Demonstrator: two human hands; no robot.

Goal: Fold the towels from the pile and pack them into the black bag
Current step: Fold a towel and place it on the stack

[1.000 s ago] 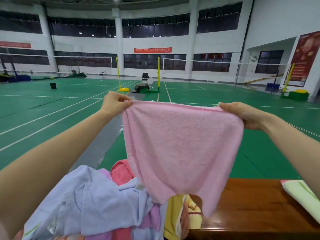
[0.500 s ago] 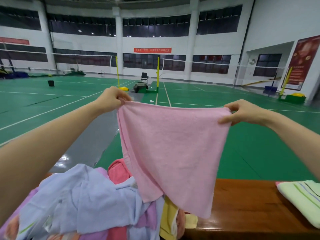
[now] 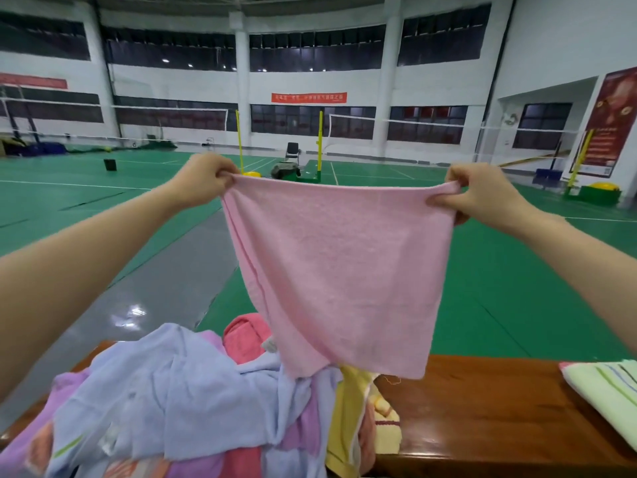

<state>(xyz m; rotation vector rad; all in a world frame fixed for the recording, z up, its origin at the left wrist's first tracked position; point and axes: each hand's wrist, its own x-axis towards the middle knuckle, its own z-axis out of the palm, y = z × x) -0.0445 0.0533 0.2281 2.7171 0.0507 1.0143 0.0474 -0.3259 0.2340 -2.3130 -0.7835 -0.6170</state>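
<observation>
Item: soft pink terry towel [image 3: 339, 281], held up in the air over the near edge of the polished brown wooden bench [image 3: 482, 408], its lower hem hanging just above the loose pile of lilac, purple, red and yellow towels [image 3: 179, 391].

Hands: left hand [image 3: 203, 181] pinched the upper left corner between curled fingers and thumb; right hand [image 3: 482, 194] pinched the upper right corner likewise. Neither held anything else.

Change noted: against the views of a second and half a second before, the two hands stood wider apart and more nearly level, and the top edge ran tauter between them. The cloth, which had hung with a slanting, gathered lower edge, now fell flatter and squarer. Judged as the spreading step complete, so that the first fold could follow; nothing of this towel was yet folded.

Also present: a pale green striped folded towel [image 3: 606, 391] at the right end of the bench, cut off by the frame edge.

Not determinable: the black bag, not in view. The depth of the pile, cut by the lower frame. The bench surface beneath the pile and behind the hanging cloth. The fingertips behind the towel's corners.
</observation>
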